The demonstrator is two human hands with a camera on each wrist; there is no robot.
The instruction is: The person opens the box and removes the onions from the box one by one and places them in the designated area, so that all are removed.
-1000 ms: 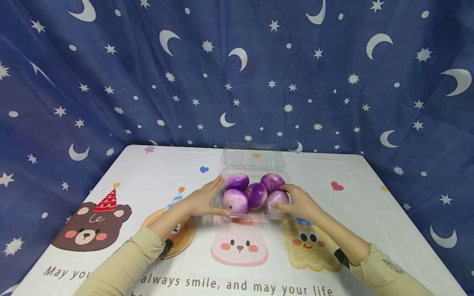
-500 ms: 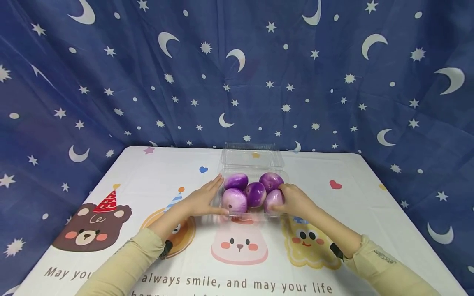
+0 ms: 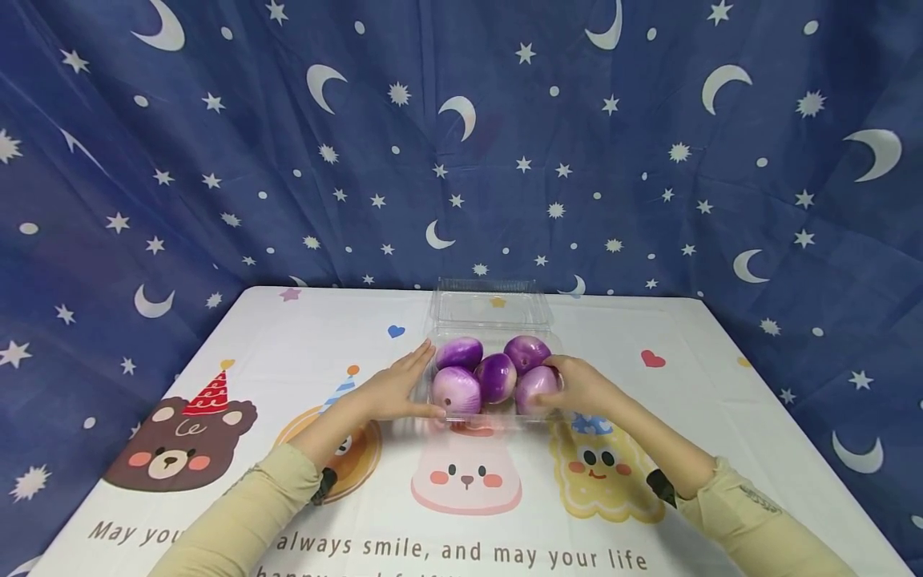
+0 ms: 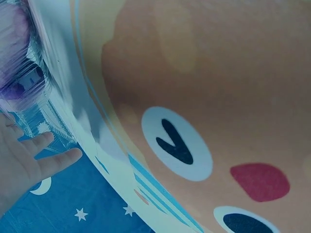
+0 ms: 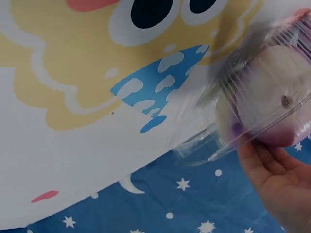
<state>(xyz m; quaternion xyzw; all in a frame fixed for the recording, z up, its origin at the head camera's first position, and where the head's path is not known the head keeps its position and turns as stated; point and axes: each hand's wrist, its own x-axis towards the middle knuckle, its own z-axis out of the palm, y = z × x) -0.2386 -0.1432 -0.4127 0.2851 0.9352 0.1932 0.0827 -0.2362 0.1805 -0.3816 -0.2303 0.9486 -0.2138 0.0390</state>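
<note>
Onion at four o'clock in the box sits pinched by the right hand, now covering it less, suggesting seating adjustment, while the straight-fingered left hand rests at nine o'clock.

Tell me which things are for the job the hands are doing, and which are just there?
For the job, it seems:
Five purple onion-like things
Clear plastic box around them
Its open lid

Just there:
White tablecloth with cartoon faces
Blue starry curtain behind
</note>
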